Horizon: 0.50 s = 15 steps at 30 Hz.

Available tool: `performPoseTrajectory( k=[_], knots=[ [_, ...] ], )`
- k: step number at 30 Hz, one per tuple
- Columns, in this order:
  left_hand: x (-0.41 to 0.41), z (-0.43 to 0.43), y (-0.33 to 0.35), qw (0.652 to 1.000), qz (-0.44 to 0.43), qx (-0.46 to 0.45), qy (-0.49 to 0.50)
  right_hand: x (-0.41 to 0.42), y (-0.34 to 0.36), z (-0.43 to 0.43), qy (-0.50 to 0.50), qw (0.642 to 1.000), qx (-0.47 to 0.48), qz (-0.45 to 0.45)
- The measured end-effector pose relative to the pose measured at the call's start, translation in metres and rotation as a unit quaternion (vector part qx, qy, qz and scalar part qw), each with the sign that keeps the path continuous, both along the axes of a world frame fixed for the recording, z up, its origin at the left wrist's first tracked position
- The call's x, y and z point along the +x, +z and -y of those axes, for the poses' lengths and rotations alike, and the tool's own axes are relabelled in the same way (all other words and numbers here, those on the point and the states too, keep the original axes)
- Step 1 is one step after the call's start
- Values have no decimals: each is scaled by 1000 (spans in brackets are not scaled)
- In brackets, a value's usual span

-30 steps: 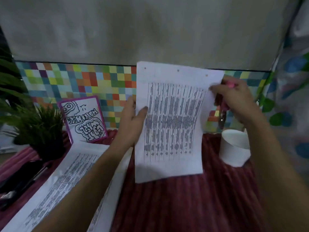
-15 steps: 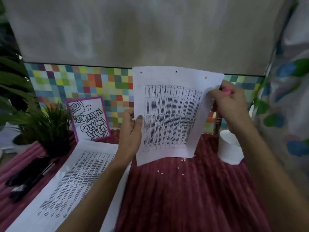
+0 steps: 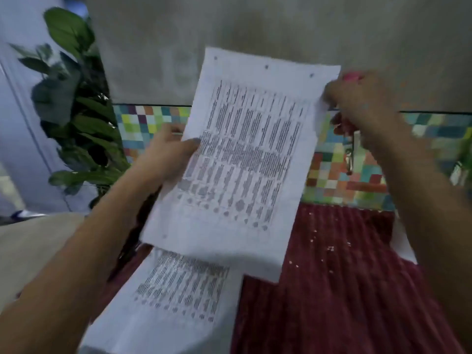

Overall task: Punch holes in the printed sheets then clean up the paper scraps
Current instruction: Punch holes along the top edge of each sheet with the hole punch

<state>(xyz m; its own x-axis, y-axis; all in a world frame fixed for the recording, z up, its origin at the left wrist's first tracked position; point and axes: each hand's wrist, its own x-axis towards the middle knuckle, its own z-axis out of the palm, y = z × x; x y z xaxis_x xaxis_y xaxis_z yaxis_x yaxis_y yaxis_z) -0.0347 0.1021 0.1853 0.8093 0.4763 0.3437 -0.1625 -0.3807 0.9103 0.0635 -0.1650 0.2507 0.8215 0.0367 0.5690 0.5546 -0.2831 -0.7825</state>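
Your left hand (image 3: 168, 154) pinches the left edge of the printed sheet (image 3: 245, 154), thumb on the printed face and fingers behind. The sheet is held up in the air, tilted, above the middle of the desk (image 3: 332, 302). Three punched holes (image 3: 266, 66) run along its top edge.

Your right hand (image 3: 362, 103) is curled round a pink hole punch (image 3: 352, 77) at the sheet's upper right corner. Its fingers touch the paper's edge, and the tool's metal part hangs below the hand.

A second sheet (image 3: 173, 290) lies flat toward the desk's near left corner, partly under the held one. Small white paper scraps (image 3: 329, 247) are scattered on the red ribbed cloth toward the back right. A leafy plant (image 3: 76, 111) stands off the left edge. A chequered panel (image 3: 344, 175) runs along the back edge.
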Motion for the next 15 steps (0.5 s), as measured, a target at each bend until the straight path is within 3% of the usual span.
performPoseTrajectory(
  k=[3,7,10,15],
  knots=[
    [-30,-45,-31,998,-49,-11,45,11,-43,-42,32,989,-95,-107],
    [-54,-76,-110,973,-155,140,93,26,-136,-88,66,937,-227,-259],
    [-57,-82,-158,949,-201,221,98,30,-190,-106,64,917,-266,-292],
    [-59,-74,-199,938,-216,247,109,34,-222,-116,27,897,-329,-294]
  ],
)
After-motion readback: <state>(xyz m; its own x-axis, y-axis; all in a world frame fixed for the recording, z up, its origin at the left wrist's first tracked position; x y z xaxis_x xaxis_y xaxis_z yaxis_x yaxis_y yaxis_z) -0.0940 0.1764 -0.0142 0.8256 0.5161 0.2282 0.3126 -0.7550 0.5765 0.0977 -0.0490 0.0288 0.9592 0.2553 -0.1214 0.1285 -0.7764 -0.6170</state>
